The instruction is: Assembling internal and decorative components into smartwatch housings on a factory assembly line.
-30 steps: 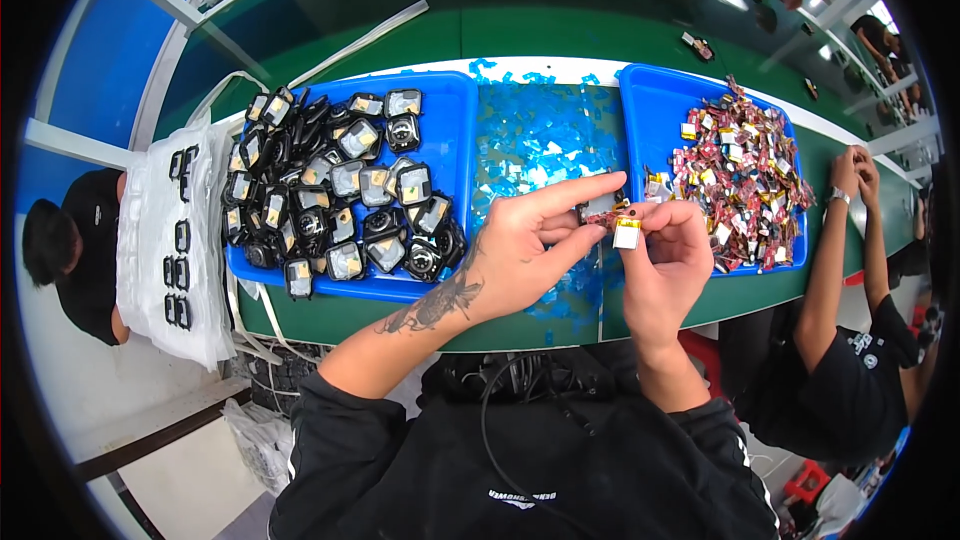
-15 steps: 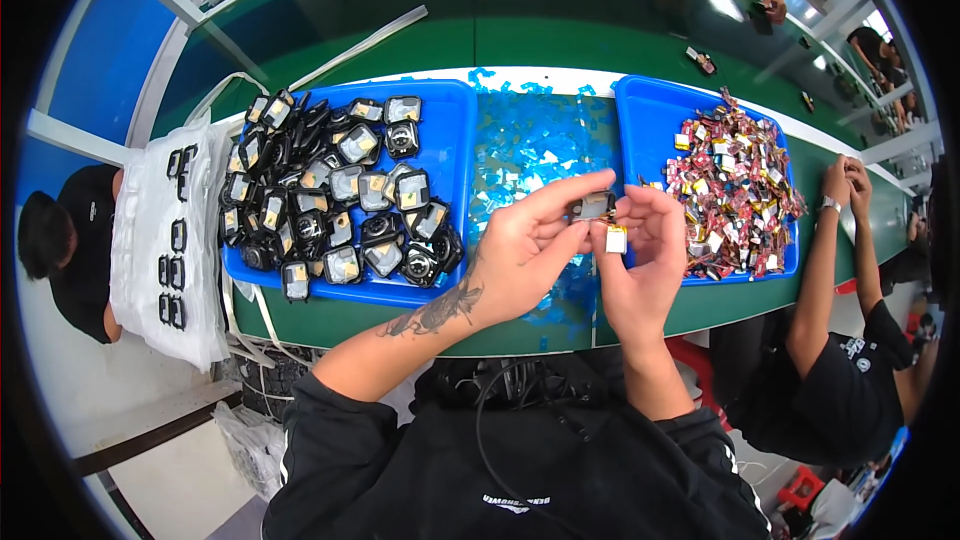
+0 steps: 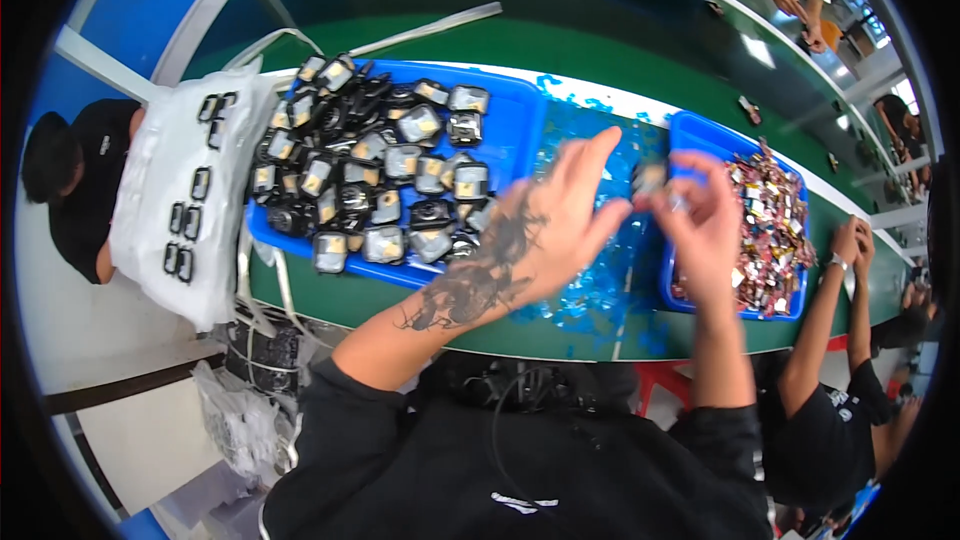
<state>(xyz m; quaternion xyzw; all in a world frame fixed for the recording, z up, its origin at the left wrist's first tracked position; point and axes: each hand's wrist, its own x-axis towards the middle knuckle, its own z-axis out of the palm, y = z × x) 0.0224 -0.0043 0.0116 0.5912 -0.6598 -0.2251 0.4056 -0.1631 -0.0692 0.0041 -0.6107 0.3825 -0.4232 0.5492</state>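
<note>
I have both hands up over the green worktop [image 3: 420,60], close together above the patch of blue scraps [image 3: 590,290] between the two blue trays. My left hand [image 3: 545,230] pinches a small grey part [image 3: 648,177] at thumb and forefinger, the other fingers fanned out and clear of it. My right hand [image 3: 705,225] meets it from the other side, fingers curled in toward the same spot. I judge I hold it high so I can see both ends. Everything here is smeared by motion, so I cannot tell whether my right fingers grip the part or something smaller of their own. The left tray [image 3: 510,120] holds black and silver pieces; the right tray [image 3: 700,130], with colourful bits, is partly behind my right hand.
</note>
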